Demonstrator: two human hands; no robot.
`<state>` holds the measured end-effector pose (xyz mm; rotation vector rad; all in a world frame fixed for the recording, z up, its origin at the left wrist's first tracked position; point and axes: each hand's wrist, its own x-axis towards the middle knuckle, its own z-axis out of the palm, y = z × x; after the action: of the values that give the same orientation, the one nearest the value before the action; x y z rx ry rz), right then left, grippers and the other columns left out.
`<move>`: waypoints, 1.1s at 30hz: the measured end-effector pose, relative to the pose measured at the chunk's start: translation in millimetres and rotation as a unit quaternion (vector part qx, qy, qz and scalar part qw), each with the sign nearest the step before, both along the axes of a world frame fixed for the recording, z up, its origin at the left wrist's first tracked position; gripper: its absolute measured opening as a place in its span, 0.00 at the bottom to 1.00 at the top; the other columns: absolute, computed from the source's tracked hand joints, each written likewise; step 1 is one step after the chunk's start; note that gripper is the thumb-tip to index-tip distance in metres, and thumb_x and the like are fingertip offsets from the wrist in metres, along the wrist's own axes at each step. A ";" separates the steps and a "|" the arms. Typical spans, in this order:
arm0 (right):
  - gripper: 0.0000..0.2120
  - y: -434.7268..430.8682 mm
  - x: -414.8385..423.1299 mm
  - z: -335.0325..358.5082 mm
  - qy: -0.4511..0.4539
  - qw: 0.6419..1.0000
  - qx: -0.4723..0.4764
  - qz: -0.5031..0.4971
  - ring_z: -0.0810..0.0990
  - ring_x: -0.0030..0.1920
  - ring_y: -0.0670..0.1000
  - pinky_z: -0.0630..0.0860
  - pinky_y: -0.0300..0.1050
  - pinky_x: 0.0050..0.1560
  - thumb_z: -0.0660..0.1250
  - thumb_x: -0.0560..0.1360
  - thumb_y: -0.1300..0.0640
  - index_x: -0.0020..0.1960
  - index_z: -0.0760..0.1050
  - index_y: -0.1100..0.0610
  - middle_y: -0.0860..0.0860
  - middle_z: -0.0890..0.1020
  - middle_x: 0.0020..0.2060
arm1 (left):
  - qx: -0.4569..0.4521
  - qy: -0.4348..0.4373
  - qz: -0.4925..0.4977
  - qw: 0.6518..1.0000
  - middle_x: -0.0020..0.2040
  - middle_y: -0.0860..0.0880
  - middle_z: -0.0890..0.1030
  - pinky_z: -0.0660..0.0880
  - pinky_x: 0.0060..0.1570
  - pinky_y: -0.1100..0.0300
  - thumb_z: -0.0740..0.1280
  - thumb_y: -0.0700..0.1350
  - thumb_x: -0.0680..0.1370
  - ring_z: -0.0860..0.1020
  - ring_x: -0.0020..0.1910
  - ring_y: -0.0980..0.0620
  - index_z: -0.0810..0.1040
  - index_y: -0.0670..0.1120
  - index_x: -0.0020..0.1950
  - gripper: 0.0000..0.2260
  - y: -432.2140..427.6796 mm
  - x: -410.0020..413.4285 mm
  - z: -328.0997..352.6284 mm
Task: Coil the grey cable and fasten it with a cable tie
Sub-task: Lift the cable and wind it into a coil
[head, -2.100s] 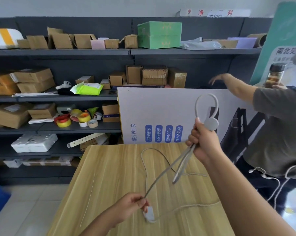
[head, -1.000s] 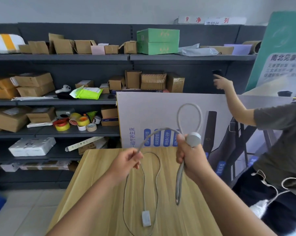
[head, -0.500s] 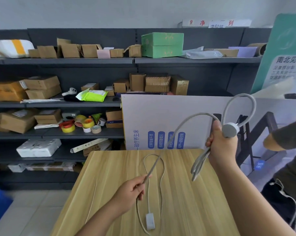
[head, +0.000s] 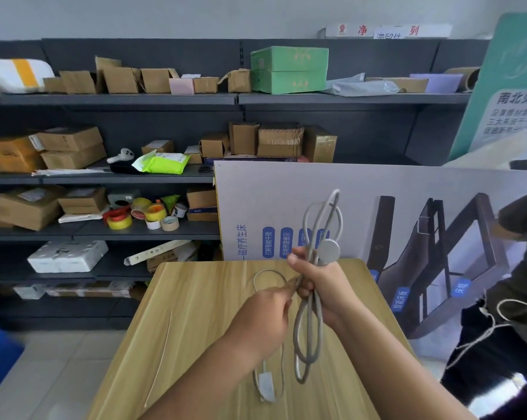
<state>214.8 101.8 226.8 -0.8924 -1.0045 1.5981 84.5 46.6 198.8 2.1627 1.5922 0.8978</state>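
Since half a second ago my left hand (head: 263,316) has come up from low over the pale wooden bench (head: 195,313) and closed in on my right hand (head: 322,286); the two now sit almost touching, where before a long slanting span of cord ran between them. That span is gone, taken up into the bundle.

Thin grey cable with a round white puck at one end (head: 309,334): gathered in long narrow loops through the right fist, loops standing above it and hanging below it, so the bundle's long axis runs roughly vertical, tilted slightly. Puck sits at the top of the fist, by the thumb side. Right fingers (head: 301,291) wrapped shut around the waist of the bundle. Left fingers pinched narrow on the free strand just left of the right fist, feeding it in.

Remaining slack lies on the bench: one loop beyond the hands, then the strand runs toward me, hidden under my left wrist, to the small white rectangular plug (head: 266,386) near the bench's near edge.

Thin pale cable tie (head: 162,356) lies flat on the bench, well left of both hands, long axis running away from me. Left hand is the nearer one to it.

Judgement: one or two more turns left before the plug end comes up. The tie pickup falls to the left hand, reaching left and down, while the right keeps the bundle clamped.
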 end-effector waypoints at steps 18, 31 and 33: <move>0.17 14.7 44.8 47.7 0.094 0.995 0.025 -0.013 0.67 0.21 0.45 0.74 0.42 0.27 0.66 0.78 0.52 0.33 0.70 0.55 0.48 0.66 0.22 | -0.351 -0.141 0.100 0.920 0.34 0.46 0.77 0.74 0.35 0.61 0.59 0.39 0.79 0.75 0.30 0.53 0.78 0.42 0.43 0.10 -15.6 -45.3 -108.8; 0.05 -12.2 -1.4 -25.0 -0.134 0.987 -0.043 0.074 0.80 0.34 0.51 0.74 0.41 0.31 0.67 0.78 0.57 0.45 0.77 0.59 0.55 0.81 0.38 | -0.083 -0.526 0.111 0.839 0.50 0.47 0.86 0.81 0.51 0.58 0.64 0.32 0.78 0.84 0.51 0.52 0.78 0.49 0.59 0.16 14.4 -7.2 -5.5; 0.08 -19.6 -11.5 -28.1 -0.069 0.991 -0.043 0.110 0.84 0.45 0.53 0.80 0.48 0.42 0.66 0.79 0.57 0.54 0.79 0.59 0.55 0.85 0.47 | -0.054 -0.503 0.116 0.855 0.54 0.51 0.85 0.79 0.56 0.59 0.64 0.33 0.79 0.82 0.56 0.56 0.77 0.54 0.60 0.18 10.5 5.6 -3.6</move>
<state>203.2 82.2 198.7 -0.9881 -1.1713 1.7949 90.1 57.2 195.2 1.0405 1.2605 1.5953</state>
